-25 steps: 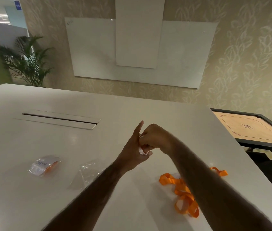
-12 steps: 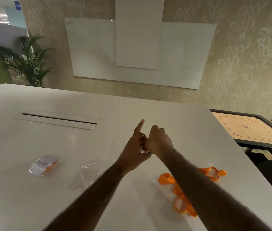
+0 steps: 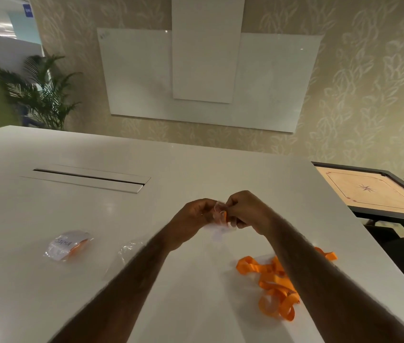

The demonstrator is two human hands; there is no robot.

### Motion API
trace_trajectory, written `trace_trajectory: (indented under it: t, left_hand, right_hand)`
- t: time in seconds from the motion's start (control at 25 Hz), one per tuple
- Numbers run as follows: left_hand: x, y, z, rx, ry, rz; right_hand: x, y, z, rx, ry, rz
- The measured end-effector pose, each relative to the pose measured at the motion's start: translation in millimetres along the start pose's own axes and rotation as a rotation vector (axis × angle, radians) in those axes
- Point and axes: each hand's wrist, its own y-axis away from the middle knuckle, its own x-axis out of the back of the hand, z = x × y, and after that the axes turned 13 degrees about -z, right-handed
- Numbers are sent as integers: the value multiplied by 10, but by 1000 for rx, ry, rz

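Both hands are raised a little above the large white table (image 3: 196,164), close together near its middle. Between them is the small clear plastic bag (image 3: 218,220), and inside its top a short orange piece (image 3: 224,215) shows; I judge it is a folded strap going in. The left hand (image 3: 192,219) has its fingers curled on the left side of the bag, probably to keep the mouth open and steady. The right hand (image 3: 245,211) pinches at the mouth of the bag with curled fingers pressed together, as for pushing the orange piece down. The exact fingertips are hidden by the knuckles, so I cannot tell which fingers touch the plastic.

From the hands, at about 4 o'clock, a loose pile of orange flat straps (image 3: 272,285) lies on the table, partly under the right forearm. It is near that hand, probably so that the next strap is easy to take. At about 8 o'clock an empty clear plastic bag (image 3: 129,251) lies flat beside the left forearm, ready for use. Further at 8 o'clock, well apart, rests a filled clear bag with a white handwritten label (image 3: 68,245), put aside as finished work. A wooden carrom board (image 3: 374,194) stands beyond the table edge at 3 o'clock.
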Motion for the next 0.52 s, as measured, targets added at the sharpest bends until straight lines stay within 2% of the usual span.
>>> trace_trajectory:
  t: [0.12, 0.24, 0.32, 0.36, 0.52]
  left_hand:
    - [-7, -9, -32, -38, 90, 168]
    - [17, -8, -43, -53, 91, 324]
    - [33, 2, -33, -60, 75, 359]
    - [43, 6, -27, -56, 69, 366]
    - [33, -41, 11, 21, -58, 457]
  right_hand:
    - [-33, 8, -33, 51, 18, -9]
    - [-29, 38, -107, 252, 286, 222]
    - [-22, 76, -197, 322, 320, 80]
    - [-23, 89, -238, 295, 317, 2]
    - [4, 67, -288, 151, 389, -14]
